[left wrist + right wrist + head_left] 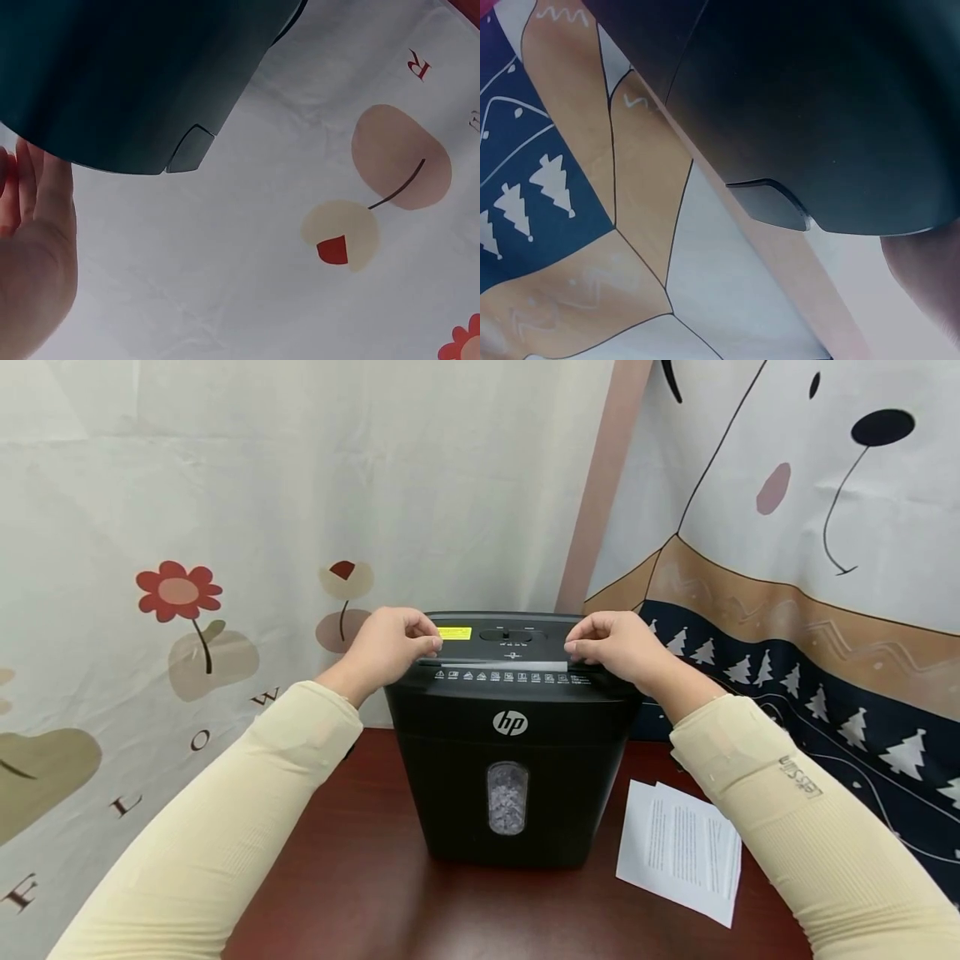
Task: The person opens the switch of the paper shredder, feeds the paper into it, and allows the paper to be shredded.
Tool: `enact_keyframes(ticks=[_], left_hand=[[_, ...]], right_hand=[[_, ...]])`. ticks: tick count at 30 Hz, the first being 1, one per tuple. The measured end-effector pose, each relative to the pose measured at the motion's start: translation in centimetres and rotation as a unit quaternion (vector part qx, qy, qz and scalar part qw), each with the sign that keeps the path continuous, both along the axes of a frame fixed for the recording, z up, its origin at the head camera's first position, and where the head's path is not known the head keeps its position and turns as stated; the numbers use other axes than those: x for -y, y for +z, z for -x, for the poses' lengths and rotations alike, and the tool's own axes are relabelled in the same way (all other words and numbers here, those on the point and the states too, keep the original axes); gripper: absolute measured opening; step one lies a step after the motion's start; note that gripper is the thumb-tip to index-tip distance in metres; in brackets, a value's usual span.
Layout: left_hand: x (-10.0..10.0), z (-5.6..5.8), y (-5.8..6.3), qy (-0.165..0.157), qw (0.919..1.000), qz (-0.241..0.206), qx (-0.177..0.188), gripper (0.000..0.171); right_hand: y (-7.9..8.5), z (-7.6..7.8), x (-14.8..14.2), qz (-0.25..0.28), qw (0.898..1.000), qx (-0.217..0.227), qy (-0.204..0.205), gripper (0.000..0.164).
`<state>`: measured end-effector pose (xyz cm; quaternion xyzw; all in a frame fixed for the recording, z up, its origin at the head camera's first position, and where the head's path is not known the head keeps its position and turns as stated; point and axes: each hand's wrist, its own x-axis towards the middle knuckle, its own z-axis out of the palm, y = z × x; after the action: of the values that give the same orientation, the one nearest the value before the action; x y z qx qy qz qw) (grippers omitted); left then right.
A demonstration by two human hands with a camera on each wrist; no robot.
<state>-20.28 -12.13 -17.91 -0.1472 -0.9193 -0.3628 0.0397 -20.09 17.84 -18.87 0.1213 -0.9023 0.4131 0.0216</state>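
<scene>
A black HP paper shredder stands upright in the middle of the head view, shredded bits showing through its oval window. A narrow strip of a white paper sheet shows at the feed slot in its top; the rest of the sheet is hidden. Above the strip's left end, my left hand bends its thumb and fingers inward, fingertips near the yellow label. My right hand mirrors it at the right end, thumb and fingers bent, tips just over the strip. Both wrist views mostly show the shredder's dark sides.
Printed paper sheets lie in a small stack on the dark red-brown table, right of the shredder. A pale curtain with printed flowers hangs close behind it. Another patterned cloth covers the right side.
</scene>
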Motion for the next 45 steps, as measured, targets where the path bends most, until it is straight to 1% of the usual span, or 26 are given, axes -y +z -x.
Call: enact_keyframes(ticks=[2, 5, 9, 14, 20, 27, 31, 36, 41, 45], left_hand=[[0.0, -0.1, -0.2, 0.002, 0.9997, 0.013, -0.020, 0.014], [0.1, -0.3, -0.5, 0.006, 0.9989, 0.020, -0.041, 0.014], [0.3, -0.7, -1.0, 0.008, 0.9983, 0.020, -0.054, 0.018], [0.5, -1.2, -1.5, 0.002, 0.9972, 0.023, -0.071, 0.022], [1.0, -1.9, -2.2, 0.002, 0.9944, 0.026, -0.102, 0.032], [1.7, -2.4, -3.3, -0.005, 0.9886, 0.028, -0.148, 0.035], [2.2, -2.5, -3.9, -0.003, 0.9844, 0.032, -0.173, 0.036], [2.8, -2.8, -4.6, -0.003, 0.9812, 0.034, -0.190, 0.039], [3.2, -3.1, -5.1, -0.008, 0.9782, 0.029, -0.205, 0.040], [3.5, -3.3, -5.7, -0.013, 0.9744, 0.025, -0.223, 0.038]], right_hand=[[-0.1, -0.3, -0.1, -0.004, 1.000, -0.013, -0.002, 0.021], [-0.3, -0.7, -0.2, -0.014, 0.999, -0.034, -0.006, 0.020], [-0.6, -1.1, -0.4, -0.031, 0.998, -0.059, -0.012, 0.018], [-0.9, -1.6, -0.7, -0.040, 0.996, -0.079, -0.017, 0.019], [-1.1, -2.3, -1.2, -0.037, 0.995, -0.091, -0.027, 0.023], [-1.5, -2.9, -2.1, -0.033, 0.992, -0.112, -0.048, 0.029], [-1.7, -3.2, -2.6, -0.031, 0.990, -0.127, -0.057, 0.031], [-2.0, -3.5, -3.6, -0.026, 0.987, -0.139, -0.072, 0.031], [-2.2, -3.9, -4.3, -0.002, 0.986, -0.147, -0.082, 0.034], [-2.4, -4.1, -4.7, 0.015, 0.983, -0.157, -0.094, 0.036]])
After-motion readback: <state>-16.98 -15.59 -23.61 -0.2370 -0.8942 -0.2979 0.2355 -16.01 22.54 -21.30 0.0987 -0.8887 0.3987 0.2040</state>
